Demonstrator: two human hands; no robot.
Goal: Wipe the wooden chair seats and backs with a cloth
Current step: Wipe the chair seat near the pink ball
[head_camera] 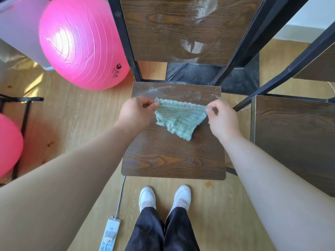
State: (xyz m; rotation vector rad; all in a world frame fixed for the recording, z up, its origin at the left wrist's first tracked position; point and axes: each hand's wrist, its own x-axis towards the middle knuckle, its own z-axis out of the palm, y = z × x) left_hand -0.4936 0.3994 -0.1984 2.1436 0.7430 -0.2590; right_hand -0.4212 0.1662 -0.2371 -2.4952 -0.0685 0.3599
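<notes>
A dark wooden chair seat (172, 160) lies right below me, dusty with white streaks along its far edge. Its wooden back (163, 33) rises beyond it in a black metal frame and carries white smears. A teal fluffy cloth (178, 117) hangs stretched above the seat. My left hand (136, 113) pinches the cloth's left top corner. My right hand (223, 118) pinches the right top corner. The cloth's lower edge droops toward the seat; I cannot tell whether it touches the wood.
A second dark wooden chair (293, 138) stands close on the right. A large pink exercise ball (81, 42) sits at the left, another pink ball (9, 144) at the left edge. A white power strip (110, 234) and cable lie on the floor by my feet.
</notes>
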